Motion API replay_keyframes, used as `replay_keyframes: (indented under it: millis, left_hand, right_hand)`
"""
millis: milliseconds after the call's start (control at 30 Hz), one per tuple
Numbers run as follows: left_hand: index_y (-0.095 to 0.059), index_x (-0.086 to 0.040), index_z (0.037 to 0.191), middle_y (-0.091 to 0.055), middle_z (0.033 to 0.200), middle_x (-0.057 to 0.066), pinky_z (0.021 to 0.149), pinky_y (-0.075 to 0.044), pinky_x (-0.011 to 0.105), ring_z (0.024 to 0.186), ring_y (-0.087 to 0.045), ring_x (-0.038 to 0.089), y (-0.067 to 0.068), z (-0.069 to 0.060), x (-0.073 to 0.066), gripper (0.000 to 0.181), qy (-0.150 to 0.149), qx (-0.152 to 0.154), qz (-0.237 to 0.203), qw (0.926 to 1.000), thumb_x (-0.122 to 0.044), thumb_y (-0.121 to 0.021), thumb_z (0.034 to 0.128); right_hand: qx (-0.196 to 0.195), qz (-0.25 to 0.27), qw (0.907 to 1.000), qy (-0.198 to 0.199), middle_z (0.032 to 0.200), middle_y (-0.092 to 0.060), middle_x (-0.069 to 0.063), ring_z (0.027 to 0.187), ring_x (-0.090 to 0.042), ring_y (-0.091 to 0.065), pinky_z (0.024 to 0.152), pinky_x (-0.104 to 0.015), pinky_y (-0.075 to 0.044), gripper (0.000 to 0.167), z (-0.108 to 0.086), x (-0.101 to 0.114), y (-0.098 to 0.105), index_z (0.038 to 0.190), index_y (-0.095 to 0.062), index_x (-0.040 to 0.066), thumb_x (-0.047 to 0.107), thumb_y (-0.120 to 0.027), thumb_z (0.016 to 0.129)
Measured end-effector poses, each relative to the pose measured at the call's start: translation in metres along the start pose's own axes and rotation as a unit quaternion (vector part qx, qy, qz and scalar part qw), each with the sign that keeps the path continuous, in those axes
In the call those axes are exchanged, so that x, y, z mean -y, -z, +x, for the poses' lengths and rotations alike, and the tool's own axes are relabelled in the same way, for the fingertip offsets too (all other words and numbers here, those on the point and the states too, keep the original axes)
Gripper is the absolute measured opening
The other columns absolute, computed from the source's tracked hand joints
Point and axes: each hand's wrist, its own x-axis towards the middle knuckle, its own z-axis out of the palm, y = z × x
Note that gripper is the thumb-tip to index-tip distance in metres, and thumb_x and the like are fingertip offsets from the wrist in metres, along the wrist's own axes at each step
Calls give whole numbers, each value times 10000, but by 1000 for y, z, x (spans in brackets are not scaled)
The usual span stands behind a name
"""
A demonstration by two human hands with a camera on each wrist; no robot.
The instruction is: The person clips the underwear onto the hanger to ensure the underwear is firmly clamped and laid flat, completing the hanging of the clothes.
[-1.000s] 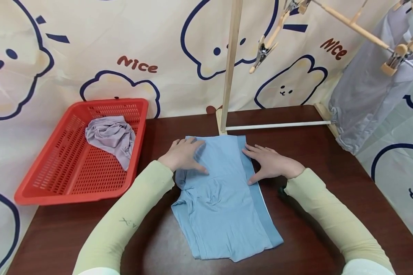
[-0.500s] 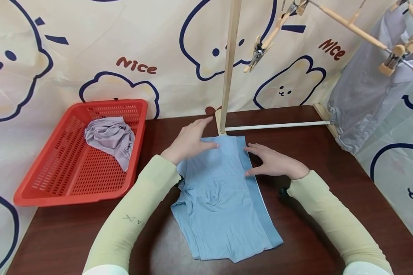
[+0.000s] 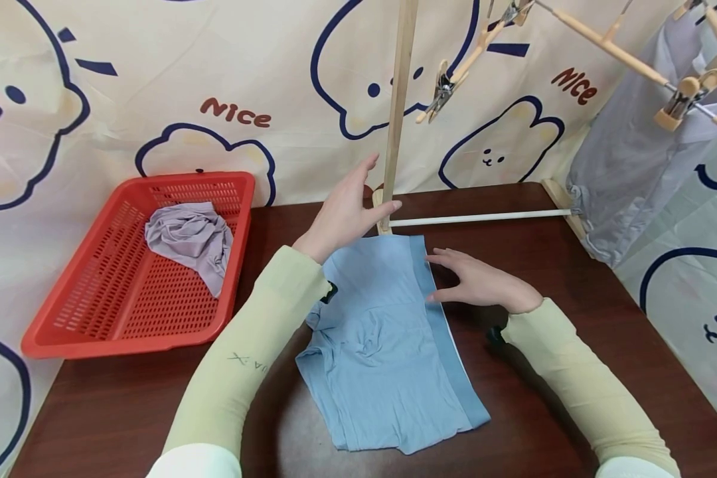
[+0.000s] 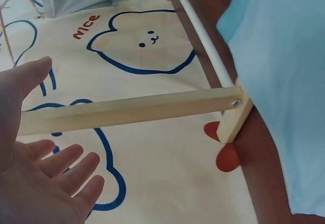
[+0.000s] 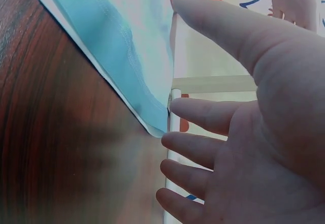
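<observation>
Light blue boxer shorts (image 3: 382,345) lie spread on the dark wooden table, with the wide waistband (image 3: 448,338) along their right side and creases near the middle. My left hand (image 3: 343,216) is raised over their far end, beside the wooden post, fingers extended and holding nothing. In the left wrist view, that hand's palm (image 4: 45,183) shows bare, apart from the post and the fabric. Near the waistband's upper part hovers my right hand (image 3: 484,282), its fingers spread loosely. The right wrist view shows nothing in its grasp; whether a fingertip touches the cloth I cannot tell.
A red plastic basket (image 3: 137,348) at the left holds a crumpled lilac garment (image 3: 191,242). The wooden post (image 3: 399,113) rises behind the shorts, joined to a white rod (image 3: 484,218). Wooden clothespins (image 3: 442,93) and a grey hanging garment (image 3: 621,159) are at upper right.
My left hand has lifted off the shorts and moved up and rightward toward the post. My right hand has shifted slightly right from the waistband. The shorts lie as before.
</observation>
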Motion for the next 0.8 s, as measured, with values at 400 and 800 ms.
replay_keyframes:
  millis: [400, 800]
  left_hand:
    - [-176, -151, 1631, -374, 1596, 70, 1025, -473, 370, 1369, -476, 255, -5, 21, -13, 873, 44, -236, -722, 9971, -402, -693, 974]
    - [-486, -119, 1461, -614, 1319, 67, 936, -516, 279, 1170, -620, 172, -19, 36, -13, 403, 240, -916, -918, 9913, -239, -531, 1078]
  right_hand:
    - [-244, 12, 9996, 157, 1611, -271, -249, 1486, -410, -230, 1135, -604, -268, 904, -9, 10, 10, 1536, -407, 1, 498, -778, 878]
    - [-1659, -324, 9853, 263, 1612, -318, -160, 1473, -363, -274, 1135, -590, -266, 800, -26, 34, 48, 1542, -424, 66, 444, -756, 919]
